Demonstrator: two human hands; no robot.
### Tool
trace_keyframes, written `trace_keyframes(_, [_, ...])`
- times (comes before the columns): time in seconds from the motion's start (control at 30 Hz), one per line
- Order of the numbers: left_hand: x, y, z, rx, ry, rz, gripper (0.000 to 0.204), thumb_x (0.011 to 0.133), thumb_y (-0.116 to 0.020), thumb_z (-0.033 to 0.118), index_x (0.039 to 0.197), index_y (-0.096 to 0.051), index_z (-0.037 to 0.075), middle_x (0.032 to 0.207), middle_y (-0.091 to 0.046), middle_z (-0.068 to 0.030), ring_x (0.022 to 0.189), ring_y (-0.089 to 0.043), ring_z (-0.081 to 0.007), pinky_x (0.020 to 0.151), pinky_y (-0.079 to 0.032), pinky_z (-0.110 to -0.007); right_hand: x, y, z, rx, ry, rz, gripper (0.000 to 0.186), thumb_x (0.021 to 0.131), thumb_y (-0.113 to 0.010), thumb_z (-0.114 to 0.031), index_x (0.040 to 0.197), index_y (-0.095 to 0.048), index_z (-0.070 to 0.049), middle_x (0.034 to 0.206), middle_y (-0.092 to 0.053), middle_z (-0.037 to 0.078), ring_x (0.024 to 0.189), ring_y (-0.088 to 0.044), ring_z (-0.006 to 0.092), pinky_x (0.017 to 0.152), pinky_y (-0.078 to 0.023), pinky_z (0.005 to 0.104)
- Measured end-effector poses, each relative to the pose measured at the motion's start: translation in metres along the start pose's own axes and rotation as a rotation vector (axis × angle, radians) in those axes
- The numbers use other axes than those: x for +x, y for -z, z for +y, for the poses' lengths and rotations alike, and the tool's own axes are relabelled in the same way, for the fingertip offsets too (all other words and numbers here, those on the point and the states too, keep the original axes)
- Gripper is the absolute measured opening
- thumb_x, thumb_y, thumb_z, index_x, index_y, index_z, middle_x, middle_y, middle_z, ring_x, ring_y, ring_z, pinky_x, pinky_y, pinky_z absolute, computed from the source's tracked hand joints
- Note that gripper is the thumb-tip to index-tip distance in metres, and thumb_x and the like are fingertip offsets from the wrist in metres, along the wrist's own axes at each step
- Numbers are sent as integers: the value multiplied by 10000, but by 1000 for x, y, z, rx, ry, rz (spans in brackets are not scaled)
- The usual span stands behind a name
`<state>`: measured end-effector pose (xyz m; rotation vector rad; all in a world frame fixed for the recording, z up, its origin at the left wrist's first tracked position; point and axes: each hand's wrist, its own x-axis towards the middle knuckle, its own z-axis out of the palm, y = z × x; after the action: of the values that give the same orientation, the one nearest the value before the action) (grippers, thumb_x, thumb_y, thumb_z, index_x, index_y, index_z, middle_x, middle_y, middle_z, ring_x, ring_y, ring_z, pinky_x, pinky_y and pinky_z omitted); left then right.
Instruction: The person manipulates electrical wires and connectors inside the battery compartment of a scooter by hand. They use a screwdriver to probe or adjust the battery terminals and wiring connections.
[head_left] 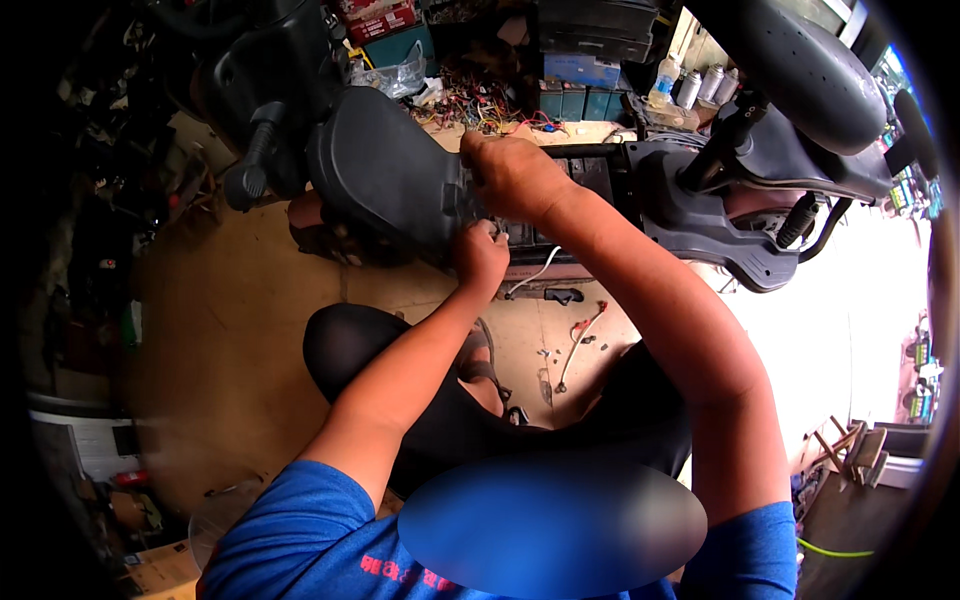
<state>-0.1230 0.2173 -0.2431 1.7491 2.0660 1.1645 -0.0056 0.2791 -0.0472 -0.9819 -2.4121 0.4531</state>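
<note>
In the head view, a person is sitting beside a black scooter [680,190], apparently to keep its middle within easy reach. The left hand [482,254] and right hand [518,180] are curling close together at the edge of a dark panel [380,160], perhaps to work on it from two sides; what they are gripping is hidden, so one cannot tell. Beside them, an open bay [590,150] is holding dark blocks [595,178], probably packed close to stop shifting, and a white wire [541,271] is hanging outside it. Behind, a clear bag [405,76] is showing unclear contents, while a bottle [663,82] and spray cans [690,90] are standing upright.
</note>
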Motion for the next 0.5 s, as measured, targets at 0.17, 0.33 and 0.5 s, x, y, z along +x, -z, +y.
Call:
trace_keyframes(0.17, [3,0,2,15,44,-84,144,798,-816,73,848,-706,-5,881,-720,-232,861,-711,-435,744,-549,-489,-3,0,3,-12,168,10,468,864,-687,-70,1322,-587,-73,1086,-716,240,937,-724,433,865,-571,494])
trace_keyframes(0.33, [8,7,7,-10,83,-134,108,804,-801,56,849,-721,-2,941,-742,-244,904,-738,-414,766,-564,-470,8,-3,10,-95,333,-105,513,848,-722,-56,1346,-603,-86,1119,-721,210,954,-745,365,858,-586,445])
trace_keyframes(0.5, [11,8,5,-45,-69,-93,111,794,-805,48,832,-711,2,901,-739,-222,862,-743,-394,759,-562,-456,14,10,12,46,324,-232,544,836,-765,-107,1358,-611,-97,1142,-728,188,990,-745,365,875,-585,446])
